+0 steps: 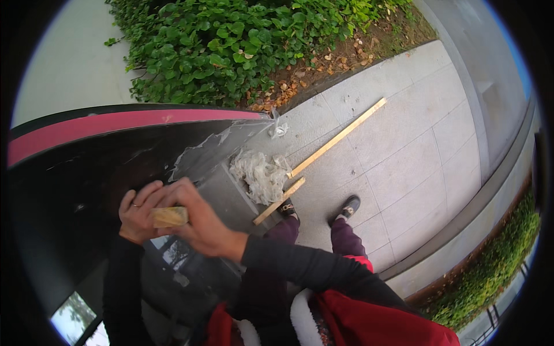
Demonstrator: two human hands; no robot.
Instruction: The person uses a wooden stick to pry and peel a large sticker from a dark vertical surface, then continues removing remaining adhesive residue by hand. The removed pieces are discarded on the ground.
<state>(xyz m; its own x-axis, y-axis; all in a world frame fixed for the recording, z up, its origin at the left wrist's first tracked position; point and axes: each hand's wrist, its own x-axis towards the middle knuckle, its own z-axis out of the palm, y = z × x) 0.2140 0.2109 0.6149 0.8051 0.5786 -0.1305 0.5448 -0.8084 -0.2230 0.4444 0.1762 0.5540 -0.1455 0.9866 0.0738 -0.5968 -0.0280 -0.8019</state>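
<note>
Both my hands are closed around a short-looking piece of pale wood [169, 217], close against a glossy black panel [86, 167]. My left hand [136, 214] wraps it from the left, and a ring shows on one finger. From the right, my right hand [202, 222] grips it, with the fingers reaching over toward the left hand. Only a blunt end of the wood faces up; its remaining length is hidden. Torn pale film edges [196, 149] cling to the panel's surface. A pink band [138, 122] runs along its far edge.
Crumpled clear plastic film [258, 174] lies on the pavement by my feet. A long wooden strip [337, 138] and a shorter wooden strip [279, 202] lie beside it. Beyond are leafy bushes [213, 52] and a soil bed. A low curb wall [461, 236] borders the right side.
</note>
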